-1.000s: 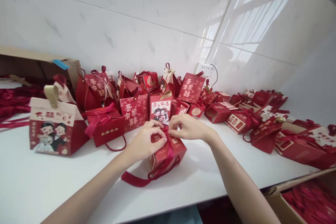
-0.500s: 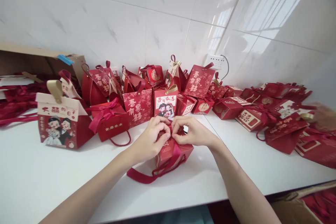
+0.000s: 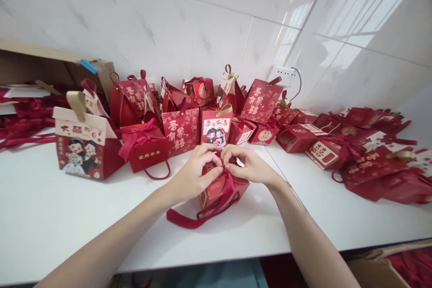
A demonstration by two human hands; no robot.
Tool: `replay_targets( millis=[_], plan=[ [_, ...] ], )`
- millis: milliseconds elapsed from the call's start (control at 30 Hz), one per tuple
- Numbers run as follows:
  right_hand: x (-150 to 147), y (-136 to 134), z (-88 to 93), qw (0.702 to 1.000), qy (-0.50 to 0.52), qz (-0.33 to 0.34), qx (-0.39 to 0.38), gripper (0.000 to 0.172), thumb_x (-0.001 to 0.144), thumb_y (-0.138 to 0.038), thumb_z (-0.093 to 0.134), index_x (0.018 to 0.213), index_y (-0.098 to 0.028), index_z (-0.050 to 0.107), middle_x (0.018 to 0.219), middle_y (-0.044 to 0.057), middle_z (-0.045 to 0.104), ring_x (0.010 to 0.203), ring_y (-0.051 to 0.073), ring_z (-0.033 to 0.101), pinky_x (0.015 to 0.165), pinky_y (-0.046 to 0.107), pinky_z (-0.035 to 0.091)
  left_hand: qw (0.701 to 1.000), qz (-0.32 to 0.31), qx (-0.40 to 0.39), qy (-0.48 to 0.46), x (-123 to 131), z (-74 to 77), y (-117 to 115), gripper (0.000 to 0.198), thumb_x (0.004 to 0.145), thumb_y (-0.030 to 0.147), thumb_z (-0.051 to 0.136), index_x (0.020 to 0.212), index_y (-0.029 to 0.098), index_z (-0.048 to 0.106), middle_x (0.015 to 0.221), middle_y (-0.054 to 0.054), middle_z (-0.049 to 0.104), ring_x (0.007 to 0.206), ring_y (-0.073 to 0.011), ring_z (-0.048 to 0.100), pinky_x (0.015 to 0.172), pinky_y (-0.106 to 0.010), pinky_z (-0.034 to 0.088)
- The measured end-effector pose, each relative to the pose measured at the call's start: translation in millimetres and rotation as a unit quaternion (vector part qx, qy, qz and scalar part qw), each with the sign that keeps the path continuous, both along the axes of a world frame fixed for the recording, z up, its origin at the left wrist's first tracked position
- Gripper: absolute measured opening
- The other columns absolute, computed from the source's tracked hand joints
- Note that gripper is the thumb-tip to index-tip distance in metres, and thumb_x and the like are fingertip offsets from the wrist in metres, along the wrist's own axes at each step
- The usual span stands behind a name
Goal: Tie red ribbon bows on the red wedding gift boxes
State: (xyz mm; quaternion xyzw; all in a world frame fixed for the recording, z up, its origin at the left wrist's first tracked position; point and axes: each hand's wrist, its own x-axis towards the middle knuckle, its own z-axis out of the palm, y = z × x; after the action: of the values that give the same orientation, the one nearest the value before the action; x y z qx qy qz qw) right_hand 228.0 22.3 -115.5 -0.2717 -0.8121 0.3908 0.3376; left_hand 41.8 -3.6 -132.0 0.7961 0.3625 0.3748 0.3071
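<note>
A red gift box [image 3: 213,191] stands on the white table, directly under both hands. Dark red ribbon [image 3: 184,219] runs down its front, with a loose end lying on the table to the left. My left hand [image 3: 199,172] pinches the ribbon at the top of the box from the left side. From the right, my right hand [image 3: 248,165] pinches it too, the fingertips of both hands meeting there. The fingers hide the spot where the ribbon comes together. Just behind my hands is a box with a cartoon couple [image 3: 216,128] and a gold loop.
Several red gift boxes [image 3: 180,130] line the wall, and more [image 3: 337,148] crowd the right side. A box with a couple print [image 3: 79,144] stands at left. Behind it is a cardboard carton [image 3: 108,72]; another carton [image 3: 374,272] sits below the table edge. A power strip [image 3: 283,75] is on the wall.
My fingertips have drawn closer together at the ribbon on top of the box. The other person's hand at the far right has left the view. The view has shifted slightly.
</note>
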Motion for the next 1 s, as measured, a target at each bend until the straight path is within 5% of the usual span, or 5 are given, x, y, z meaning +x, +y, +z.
replay_targets(
  millis=[433, 733, 1000],
  plan=[
    [8, 12, -8.3, 0.996, 0.027, 0.068, -0.058, 0.013, 0.077, -0.021, 0.063, 0.067, -0.018, 0.055, 0.086, 0.001, 0.05, 0.083, 0.014, 0.05, 0.08, 0.03, 0.038, 1.0, -0.012, 0.003, -0.001, -2, 0.5, 0, 0.014, 0.086, 0.027, 0.045, 0.076, 0.02, 0.051, 0.121, -0.008, 0.048, 0.119, -0.0237, 0.041, 0.104, -0.044, 0.031],
    [4, 5, -4.0, 0.996, 0.01, 0.063, -0.062, 0.004, 0.075, -0.016, 0.06, 0.072, -0.018, 0.059, 0.094, 0.003, 0.051, 0.09, 0.015, 0.05, 0.085, 0.032, 0.036, 0.999, 0.019, -0.013, -0.021, 1, -1.8, -2, 0.015, 0.073, 0.026, 0.059, 0.065, 0.019, 0.049, 0.123, -0.007, 0.047, 0.119, -0.0243, 0.044, 0.105, -0.043, 0.032],
    [17, 13, -8.6, 0.968, 0.074, 0.167, -0.171, 0.02, 0.068, -0.035, 0.065, 0.064, -0.018, 0.054, 0.095, 0.004, 0.048, 0.086, 0.018, 0.046, 0.072, 0.03, 0.038, 0.99, 0.077, -0.037, -0.112, 5, -3.3, -6, 0.017, 0.079, 0.022, 0.048, 0.064, 0.02, 0.04, 0.114, -0.007, 0.049, 0.116, -0.0231, 0.046, 0.102, -0.041, 0.036]
  ],
)
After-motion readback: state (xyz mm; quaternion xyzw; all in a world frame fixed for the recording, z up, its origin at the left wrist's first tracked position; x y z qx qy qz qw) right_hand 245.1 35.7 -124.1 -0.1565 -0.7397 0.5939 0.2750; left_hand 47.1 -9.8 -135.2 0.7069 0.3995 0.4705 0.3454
